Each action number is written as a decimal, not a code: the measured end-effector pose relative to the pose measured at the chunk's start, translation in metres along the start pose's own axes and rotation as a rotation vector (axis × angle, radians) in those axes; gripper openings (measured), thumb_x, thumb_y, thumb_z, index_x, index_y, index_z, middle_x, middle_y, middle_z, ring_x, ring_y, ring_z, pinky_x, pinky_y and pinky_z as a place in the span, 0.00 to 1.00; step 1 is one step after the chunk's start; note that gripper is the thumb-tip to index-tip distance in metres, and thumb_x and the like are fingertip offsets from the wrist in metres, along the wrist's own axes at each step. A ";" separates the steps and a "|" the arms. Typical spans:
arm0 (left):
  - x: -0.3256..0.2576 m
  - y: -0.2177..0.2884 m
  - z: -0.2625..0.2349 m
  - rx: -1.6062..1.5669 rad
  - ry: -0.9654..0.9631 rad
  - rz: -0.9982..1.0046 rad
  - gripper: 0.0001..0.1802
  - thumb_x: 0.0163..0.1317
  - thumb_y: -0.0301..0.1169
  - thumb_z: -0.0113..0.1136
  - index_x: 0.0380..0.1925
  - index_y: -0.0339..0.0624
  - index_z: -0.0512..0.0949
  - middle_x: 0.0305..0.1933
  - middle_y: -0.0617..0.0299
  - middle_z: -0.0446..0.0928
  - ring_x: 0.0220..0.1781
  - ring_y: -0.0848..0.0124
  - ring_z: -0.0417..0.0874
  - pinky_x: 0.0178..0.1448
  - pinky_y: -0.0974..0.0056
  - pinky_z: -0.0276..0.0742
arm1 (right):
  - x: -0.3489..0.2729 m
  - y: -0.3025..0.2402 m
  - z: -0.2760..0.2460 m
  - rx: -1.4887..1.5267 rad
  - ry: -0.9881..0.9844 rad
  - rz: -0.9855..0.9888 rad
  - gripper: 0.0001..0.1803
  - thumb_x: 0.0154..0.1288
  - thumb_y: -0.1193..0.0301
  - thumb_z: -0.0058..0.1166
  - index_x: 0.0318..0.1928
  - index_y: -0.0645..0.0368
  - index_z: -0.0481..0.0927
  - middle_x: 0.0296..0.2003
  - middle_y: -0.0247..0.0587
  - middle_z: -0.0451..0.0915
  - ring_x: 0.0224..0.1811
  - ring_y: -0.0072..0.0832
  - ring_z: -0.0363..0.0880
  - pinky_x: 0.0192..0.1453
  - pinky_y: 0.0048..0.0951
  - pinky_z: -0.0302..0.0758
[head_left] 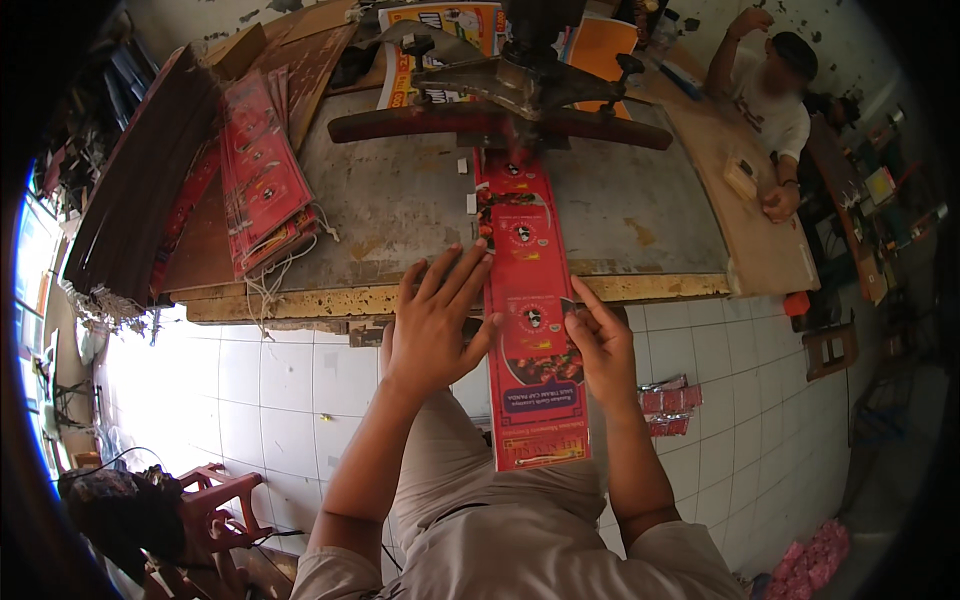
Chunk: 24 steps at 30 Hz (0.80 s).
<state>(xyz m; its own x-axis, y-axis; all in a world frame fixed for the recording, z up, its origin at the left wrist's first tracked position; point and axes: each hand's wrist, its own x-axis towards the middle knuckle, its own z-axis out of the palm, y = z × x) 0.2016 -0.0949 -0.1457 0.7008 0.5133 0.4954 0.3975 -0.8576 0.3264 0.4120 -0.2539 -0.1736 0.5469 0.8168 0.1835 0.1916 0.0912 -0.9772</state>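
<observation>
Boards point(140, 190) are leaning in a dark stack at the far left, and just beside them a pile of red sheets point(262, 185) is lying on the table point(400, 200), tied with pale string point(268, 285) that is hanging over the table's edge, probably bundled so the pile keeps together. Lower left, a red stool point(225, 500) is standing on the white tiled floor point(270, 380).

Toward the middle, the left hand point(435, 320) is lying spread, fingers fanned and flat, its fingertips pressing against the left edge of a long red printed strip point(525, 300); it seems to be steadying that edge and keeping the strip straight. The strip is running from under the metal press point(520, 85) at the far side of the table, across the worn top, over the near edge and down toward the person's lap, so its lower end is hanging free above the knees. The press, with its dark red bar point(500, 122), is sitting on the strip's far end, apparently pinning it there.

The right hand point(600, 345) is gripping the strip's right edge, thumb on the printed face and fingers curling behind, pinching it so both sides are being guided together.

Just right of that wrist, a few small red packets point(668, 405) are lying on the floor. Further right, another person point(775, 105) is sitting at a wooden bench point(760, 240), well apart.
</observation>
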 end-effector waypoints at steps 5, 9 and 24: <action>0.001 0.000 0.000 0.007 0.004 -0.003 0.37 0.74 0.45 0.64 0.79 0.41 0.77 0.88 0.57 0.73 0.86 0.52 0.72 0.88 0.38 0.60 | 0.002 -0.002 0.001 -0.019 0.003 0.007 0.27 0.84 0.76 0.63 0.79 0.65 0.79 0.36 0.29 0.87 0.32 0.10 0.79 0.37 0.19 0.75; 0.002 0.001 0.001 0.006 -0.001 -0.016 0.37 0.73 0.45 0.64 0.79 0.41 0.77 0.88 0.58 0.73 0.86 0.52 0.72 0.88 0.39 0.60 | 0.001 -0.004 0.001 -0.007 -0.010 0.055 0.28 0.86 0.74 0.62 0.81 0.63 0.77 0.38 0.28 0.87 0.36 0.09 0.79 0.42 0.18 0.75; 0.000 -0.001 0.004 0.014 0.027 -0.006 0.37 0.74 0.47 0.65 0.79 0.42 0.77 0.87 0.58 0.74 0.86 0.52 0.73 0.87 0.38 0.62 | -0.001 -0.006 -0.001 0.063 -0.044 0.143 0.32 0.88 0.71 0.61 0.86 0.59 0.72 0.38 0.24 0.82 0.38 0.08 0.75 0.44 0.17 0.72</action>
<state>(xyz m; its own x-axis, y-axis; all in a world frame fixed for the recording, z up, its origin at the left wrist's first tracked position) 0.2038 -0.0945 -0.1493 0.6820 0.5192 0.5151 0.4102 -0.8546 0.3184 0.4109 -0.2558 -0.1677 0.5280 0.8483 0.0388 0.0621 0.0070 -0.9980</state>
